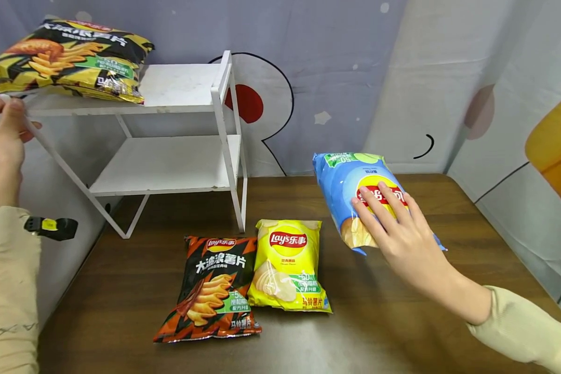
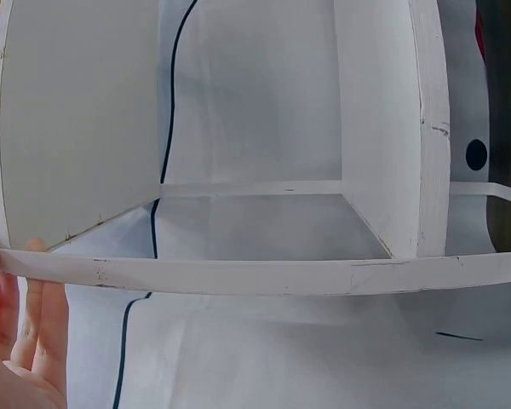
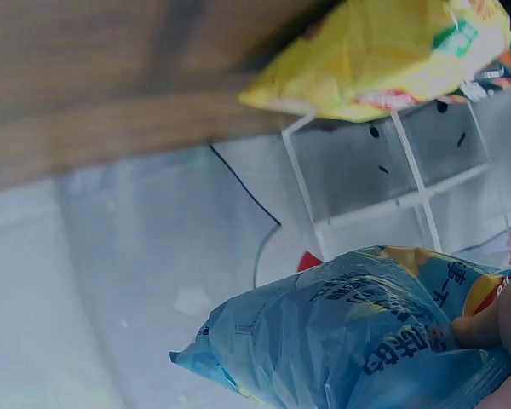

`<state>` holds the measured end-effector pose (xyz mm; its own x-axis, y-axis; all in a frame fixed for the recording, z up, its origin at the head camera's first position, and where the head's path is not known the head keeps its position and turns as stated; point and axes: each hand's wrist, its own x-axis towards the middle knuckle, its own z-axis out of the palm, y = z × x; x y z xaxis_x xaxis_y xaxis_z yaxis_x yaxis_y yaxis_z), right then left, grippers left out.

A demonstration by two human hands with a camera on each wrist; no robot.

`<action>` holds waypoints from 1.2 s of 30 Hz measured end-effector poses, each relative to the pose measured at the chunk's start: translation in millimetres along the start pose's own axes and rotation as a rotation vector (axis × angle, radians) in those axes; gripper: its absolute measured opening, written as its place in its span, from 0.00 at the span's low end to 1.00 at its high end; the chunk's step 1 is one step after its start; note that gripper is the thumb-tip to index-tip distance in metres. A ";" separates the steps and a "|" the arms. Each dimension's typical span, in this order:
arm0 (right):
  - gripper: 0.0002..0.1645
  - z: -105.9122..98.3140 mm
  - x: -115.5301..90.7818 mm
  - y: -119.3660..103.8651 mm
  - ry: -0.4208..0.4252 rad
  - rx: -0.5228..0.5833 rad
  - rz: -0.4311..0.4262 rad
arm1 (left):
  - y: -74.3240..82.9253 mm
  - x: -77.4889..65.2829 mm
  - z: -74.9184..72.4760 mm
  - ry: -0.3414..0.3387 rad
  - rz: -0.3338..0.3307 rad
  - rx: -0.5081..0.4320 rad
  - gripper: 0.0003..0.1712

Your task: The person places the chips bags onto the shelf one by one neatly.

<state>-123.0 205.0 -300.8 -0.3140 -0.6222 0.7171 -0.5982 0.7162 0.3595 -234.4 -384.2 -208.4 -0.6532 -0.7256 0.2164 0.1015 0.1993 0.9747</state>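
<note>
My left hand [image 1: 2, 148] pinches the front left corner of a white two-tier shelf rack [image 1: 182, 85], with the thumb and fingers around its frame; the left wrist view shows the fingers [image 2: 47, 332] at the white bar. A black-and-yellow chip bag [image 1: 81, 65] lies on the upper tier, just above that hand. Over the table's right part, my right hand [image 1: 402, 228] holds a blue Lay's chip bag [image 1: 341, 182]. Its fingers spread across the front, and the right wrist view has the thumb [image 3: 481, 328] on the bag's other side.
A black-and-red chip bag [image 1: 215, 291] and a yellow Lay's chip bag [image 1: 287, 265] lie side by side on the brown wooden table [image 1: 355, 332]. Printed cloth [image 1: 327, 78] hangs behind. A black strap end [image 1: 51, 227] sticks out from the left sleeve.
</note>
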 end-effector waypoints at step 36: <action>0.22 -5.9 156.0 5.4 0.232 -0.125 -0.029 | -5.4 4.7 -0.9 0.009 0.028 0.025 0.26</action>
<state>-170.9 113.7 -183.5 -0.1120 -0.5641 0.8181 -0.5038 0.7418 0.4426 -237.3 -389.3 -212.6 -0.6438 -0.7250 0.2446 0.1008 0.2365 0.9664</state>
